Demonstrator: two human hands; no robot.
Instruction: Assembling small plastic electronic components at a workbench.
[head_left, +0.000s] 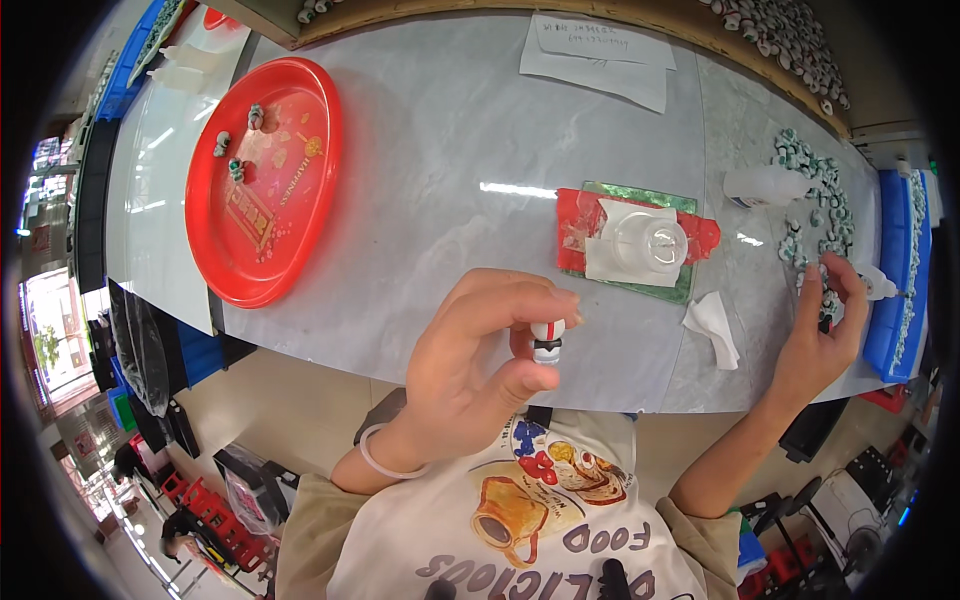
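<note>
As right fingers (809, 303) block pieces (838, 232), contact seems uncertain.

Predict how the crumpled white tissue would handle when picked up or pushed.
The white tissue likely feels light and floppy, since it looks thin and creased. Pushed, it would probably slide or bunch, lying loose on the grey table.

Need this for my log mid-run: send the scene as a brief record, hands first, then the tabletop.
Left hand: pinching a small red, white and black piece between thumb and fingers
Right hand: at the small green-and-white pieces; grip unclear
Red tray: three small figures inside
Right of centre: clear round container on white paper, with a green plate and red sheet beneath
Nearby: crumpled white tissue
Far right: white bottle, blue bin
</note>
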